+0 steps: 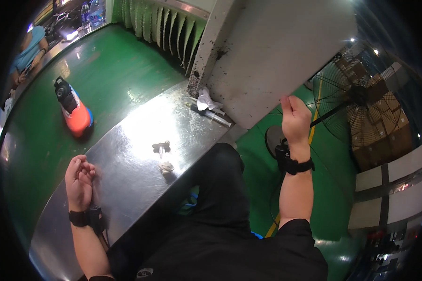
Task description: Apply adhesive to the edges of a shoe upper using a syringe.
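Observation:
My left hand (81, 182) lies palm up at the left of the shiny metal tabletop (122, 182), its fingers loosely curled and its visible palm bare. Off to the right, over the floor, my right hand (296, 119) is raised in a closed fist. Its inside is hidden, and nothing sticks out of it. Each wrist wears a black strap with a small box and cable. Between the hands, a small crumpled beige and brown thing (164, 164) rests on the metal, touched by neither hand; its kind is unclear.
An orange bottle (76, 114) with a black lid lies on the green surface (122, 61). Syringe-like tubes (215, 116) and a crumpled white tissue (206, 100) lie by the machine panel (272, 51). A floor fan (358, 93) stands right; another person (30, 51) is at far left.

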`<act>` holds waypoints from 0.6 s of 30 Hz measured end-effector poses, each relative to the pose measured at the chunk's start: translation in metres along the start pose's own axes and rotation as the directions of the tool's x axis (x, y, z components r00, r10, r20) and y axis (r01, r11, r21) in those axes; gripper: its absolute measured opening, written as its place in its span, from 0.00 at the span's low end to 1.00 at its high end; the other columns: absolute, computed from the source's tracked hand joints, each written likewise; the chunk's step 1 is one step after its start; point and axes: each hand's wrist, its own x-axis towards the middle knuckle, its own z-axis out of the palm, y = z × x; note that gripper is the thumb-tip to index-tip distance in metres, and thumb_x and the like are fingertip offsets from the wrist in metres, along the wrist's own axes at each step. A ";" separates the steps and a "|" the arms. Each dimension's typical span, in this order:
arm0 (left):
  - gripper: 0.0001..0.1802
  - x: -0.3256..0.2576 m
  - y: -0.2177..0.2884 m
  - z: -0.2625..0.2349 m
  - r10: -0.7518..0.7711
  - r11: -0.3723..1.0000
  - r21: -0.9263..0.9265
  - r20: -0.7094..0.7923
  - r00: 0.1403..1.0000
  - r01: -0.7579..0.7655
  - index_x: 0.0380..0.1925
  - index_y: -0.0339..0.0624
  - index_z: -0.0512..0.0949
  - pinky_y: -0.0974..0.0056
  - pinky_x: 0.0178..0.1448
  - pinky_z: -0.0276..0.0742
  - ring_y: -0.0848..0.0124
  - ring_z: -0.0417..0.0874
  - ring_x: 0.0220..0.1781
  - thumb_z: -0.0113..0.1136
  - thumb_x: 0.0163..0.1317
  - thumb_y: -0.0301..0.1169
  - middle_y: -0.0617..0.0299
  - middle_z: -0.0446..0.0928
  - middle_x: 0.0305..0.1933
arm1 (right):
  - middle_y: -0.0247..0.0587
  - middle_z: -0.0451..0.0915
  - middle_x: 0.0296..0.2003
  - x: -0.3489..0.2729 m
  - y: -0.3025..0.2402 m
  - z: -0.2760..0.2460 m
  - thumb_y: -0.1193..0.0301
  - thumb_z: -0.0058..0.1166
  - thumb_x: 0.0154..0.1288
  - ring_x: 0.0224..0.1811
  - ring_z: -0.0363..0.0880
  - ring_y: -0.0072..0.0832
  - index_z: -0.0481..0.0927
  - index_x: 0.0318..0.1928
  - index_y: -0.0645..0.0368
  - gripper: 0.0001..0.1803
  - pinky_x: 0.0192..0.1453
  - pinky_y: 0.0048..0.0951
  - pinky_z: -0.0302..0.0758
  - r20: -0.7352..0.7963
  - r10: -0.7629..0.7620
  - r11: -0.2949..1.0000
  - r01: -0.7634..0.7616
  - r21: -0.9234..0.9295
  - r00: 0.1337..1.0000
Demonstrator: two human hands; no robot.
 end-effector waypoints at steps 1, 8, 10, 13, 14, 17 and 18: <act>0.12 -0.001 0.001 0.000 0.001 1.000 0.006 -0.016 1.000 -0.001 0.43 0.37 0.74 0.72 0.39 0.72 0.74 0.76 0.34 0.48 0.69 0.34 0.65 0.73 0.30 | 0.44 0.70 0.20 -0.002 -0.005 0.000 0.71 0.55 0.63 0.20 0.67 0.36 0.71 0.24 0.65 0.14 0.26 0.31 0.65 0.022 0.014 0.985 -0.018 0.170 1.000; 0.12 -0.001 0.001 0.005 -0.004 1.000 0.004 -0.032 0.999 0.004 0.43 0.37 0.73 0.72 0.39 0.72 0.74 0.76 0.34 0.47 0.69 0.34 0.65 0.73 0.30 | 0.38 0.71 0.20 -0.011 -0.063 -0.006 0.76 0.54 0.63 0.21 0.66 0.23 0.75 0.25 0.66 0.09 0.26 0.24 0.63 0.236 -0.220 0.863 0.076 0.499 0.946; 0.12 -0.002 0.001 0.006 -0.012 1.000 -0.012 -0.036 0.999 0.011 0.43 0.37 0.73 0.72 0.39 0.72 0.74 0.76 0.34 0.47 0.69 0.34 0.65 0.73 0.30 | 0.38 0.72 0.21 -0.009 -0.069 -0.001 0.78 0.54 0.62 0.20 0.66 0.23 0.78 0.29 0.66 0.05 0.25 0.23 0.63 0.236 -0.309 0.841 0.149 0.520 0.921; 0.11 -0.004 0.002 0.006 -0.001 1.000 0.000 -0.036 0.999 0.001 0.42 0.37 0.72 0.71 0.39 0.71 0.74 0.76 0.34 0.46 0.69 0.32 0.64 0.72 0.30 | 0.38 0.73 0.22 -0.014 -0.081 0.011 0.80 0.54 0.61 0.20 0.67 0.22 0.80 0.35 0.64 0.03 0.25 0.23 0.64 0.215 -0.227 0.831 0.074 0.552 0.950; 0.10 -0.003 0.002 0.005 -0.002 1.000 0.001 -0.037 0.999 0.002 0.42 0.37 0.72 0.71 0.39 0.71 0.74 0.76 0.34 0.47 0.68 0.32 0.64 0.72 0.29 | 0.37 0.74 0.23 -0.016 -0.077 0.014 0.81 0.56 0.59 0.21 0.67 0.21 0.81 0.39 0.62 0.07 0.26 0.22 0.65 0.233 -0.194 0.854 0.047 0.519 0.953; 0.11 0.000 0.000 0.004 -0.012 1.000 -0.008 -0.022 1.000 0.011 0.42 0.37 0.73 0.72 0.39 0.71 0.74 0.75 0.34 0.48 0.68 0.33 0.65 0.72 0.29 | 0.38 0.76 0.24 -0.021 -0.069 0.016 0.80 0.58 0.57 0.21 0.69 0.22 0.81 0.38 0.62 0.07 0.26 0.22 0.66 0.229 -0.173 0.876 0.043 0.480 0.958; 0.12 0.001 -0.001 0.003 -0.016 1.000 -0.012 -0.019 1.000 0.015 0.43 0.38 0.74 0.72 0.39 0.71 0.75 0.75 0.34 0.48 0.69 0.34 0.66 0.72 0.29 | 0.38 0.76 0.24 -0.024 -0.062 0.016 0.79 0.60 0.57 0.22 0.71 0.23 0.80 0.35 0.63 0.04 0.27 0.23 0.67 0.240 -0.187 0.878 0.053 0.477 0.953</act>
